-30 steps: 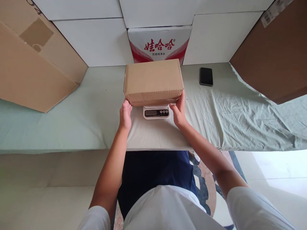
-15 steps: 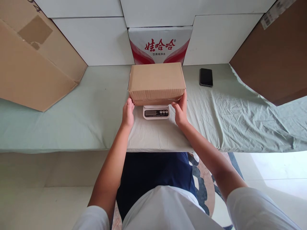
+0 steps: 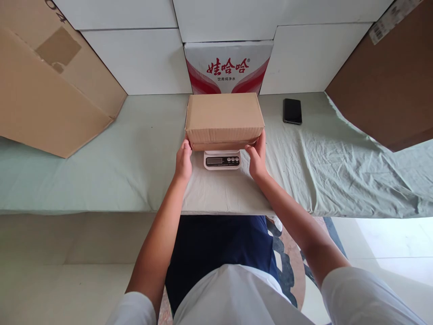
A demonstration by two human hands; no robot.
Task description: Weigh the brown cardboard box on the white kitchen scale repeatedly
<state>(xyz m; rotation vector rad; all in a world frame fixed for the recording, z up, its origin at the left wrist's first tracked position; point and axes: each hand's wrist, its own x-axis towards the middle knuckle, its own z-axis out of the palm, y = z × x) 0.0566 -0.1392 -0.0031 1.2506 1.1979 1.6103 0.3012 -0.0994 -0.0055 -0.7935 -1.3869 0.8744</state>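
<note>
A closed brown cardboard box (image 3: 224, 113) sits over a small white digital scale (image 3: 222, 166), whose display and buttons show in front of it. The scale's platform is mostly hidden under the box. My left hand (image 3: 184, 159) grips the box's lower left corner, and its fingers disappear along the side. At the lower right corner my right hand (image 3: 257, 155) holds the box, thumb at the front and fingers along the side. Whether the box's full weight rests on the scale I cannot tell.
A black phone (image 3: 292, 111) lies to the right on the green cloth-covered table (image 3: 135, 180). Large cardboard boxes stand at the left (image 3: 67, 99) and right (image 3: 382, 85). Behind the scale is a white and red carton (image 3: 226, 67) against white panels (image 3: 135, 61).
The whole view has shifted slightly. The box sits a little lower against the carton behind it, and both hands keep hold of it.
</note>
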